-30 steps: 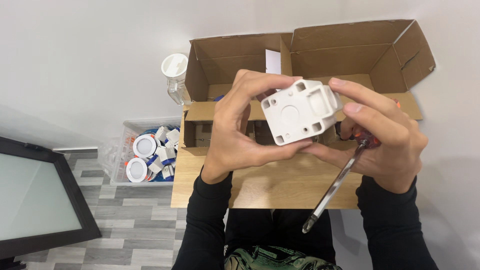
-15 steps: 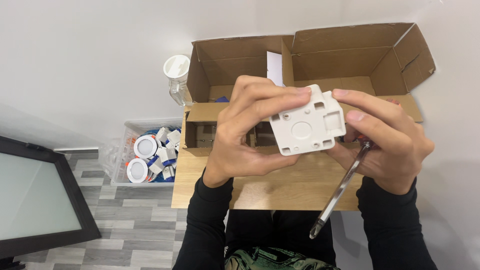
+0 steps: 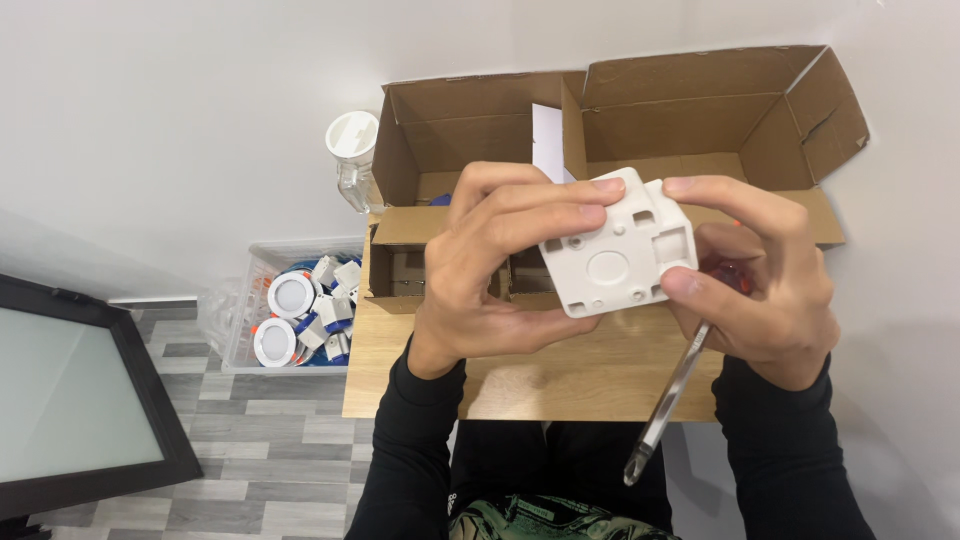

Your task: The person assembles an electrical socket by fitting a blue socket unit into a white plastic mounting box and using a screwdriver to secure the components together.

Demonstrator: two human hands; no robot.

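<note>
Above the wooden tabletop [image 3: 560,385], both hands hold a white plastic housing [image 3: 617,245] up in the air, in front of two open cardboard boxes [image 3: 700,110] that stand against the white wall. Beside the tabletop, on the grey floor, sits a clear plastic bin [image 3: 250,262] of round white light fittings, and a clear jar with a white lid [image 3: 352,150] stands near the left-hand box.

Compared with a second ago, the housing has turned in the hands: its flat face with the round centre mark and small holes now points more squarely toward the camera, and it sits slightly lower and more level. The screwdriver has also swung to hang more steeply downward. The piece appears to be being turned over for a look at this face rather than being worked on.

Left hand [image 3: 490,275]: its grip is closed on the housing, fingers across the top left edge, thumb beneath.

Right hand [image 3: 765,275]: its grip is closed too, fingertips pinching the housing's right edge, while the palm traps a screwdriver [image 3: 665,400] whose clear handle hangs down toward the lap, its tip hidden.
</note>
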